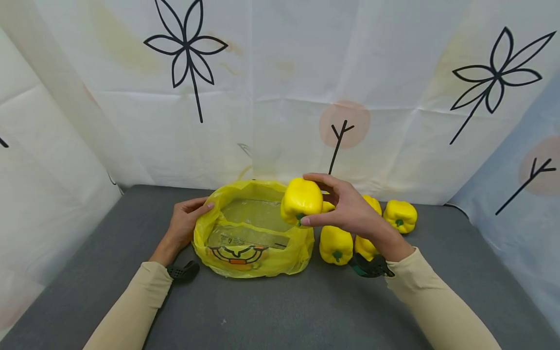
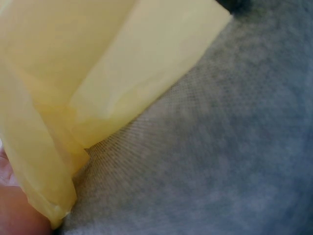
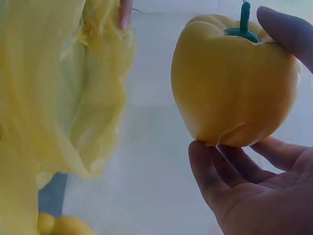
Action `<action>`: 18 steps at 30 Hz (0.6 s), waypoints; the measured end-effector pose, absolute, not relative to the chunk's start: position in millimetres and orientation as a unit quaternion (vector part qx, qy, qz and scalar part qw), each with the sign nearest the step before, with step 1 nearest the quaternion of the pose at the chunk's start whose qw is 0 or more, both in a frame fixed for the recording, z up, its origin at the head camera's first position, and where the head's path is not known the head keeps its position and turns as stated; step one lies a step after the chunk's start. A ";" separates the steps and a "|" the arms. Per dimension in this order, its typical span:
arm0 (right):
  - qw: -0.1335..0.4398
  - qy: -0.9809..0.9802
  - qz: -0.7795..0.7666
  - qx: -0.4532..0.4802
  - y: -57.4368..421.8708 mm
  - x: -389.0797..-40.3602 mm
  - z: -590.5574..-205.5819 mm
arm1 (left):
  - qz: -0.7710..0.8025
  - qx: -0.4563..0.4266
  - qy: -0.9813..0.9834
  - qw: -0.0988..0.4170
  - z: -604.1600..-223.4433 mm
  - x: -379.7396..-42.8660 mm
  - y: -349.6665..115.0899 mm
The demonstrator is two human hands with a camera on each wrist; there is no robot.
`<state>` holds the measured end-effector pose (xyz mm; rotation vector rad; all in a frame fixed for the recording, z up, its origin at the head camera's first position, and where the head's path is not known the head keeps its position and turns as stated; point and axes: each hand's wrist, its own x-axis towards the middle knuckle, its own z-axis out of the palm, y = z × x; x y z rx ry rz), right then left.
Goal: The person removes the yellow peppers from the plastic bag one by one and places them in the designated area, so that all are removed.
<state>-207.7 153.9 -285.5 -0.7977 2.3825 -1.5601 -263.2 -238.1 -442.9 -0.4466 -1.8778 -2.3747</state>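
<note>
My right hand holds a yellow bell pepper with a green stem, thumb by the stem and fingers at the opposite end. In the head view the pepper overlaps the right rim of a thin yellow plastic bag, which stands on the table with its mouth spread wide. At the bag's left rim, my left hand pinches the plastic, thumb over the edge. The left wrist view shows mostly bag plastic and a bit of that hand. The right wrist view has the pepper raised beside the bag's folds.
Several more yellow bell peppers lie right of the bag, among them a near one and a far-right one; my right hand and wrist partly cover others. The dark grey table ends at a patterned white cloth behind.
</note>
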 end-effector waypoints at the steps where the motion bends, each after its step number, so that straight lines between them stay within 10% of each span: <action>1: 0.089 0.802 -0.526 -0.268 158.3 -206.7 -286.0 | -0.776 -0.146 -0.612 0.040 -443.0 -263.4 -238.2; 18: 0.058 0.809 -0.540 -0.227 225.6 -190.7 -304.5 | -0.771 -0.142 -0.620 0.038 -443.6 -263.6 -238.8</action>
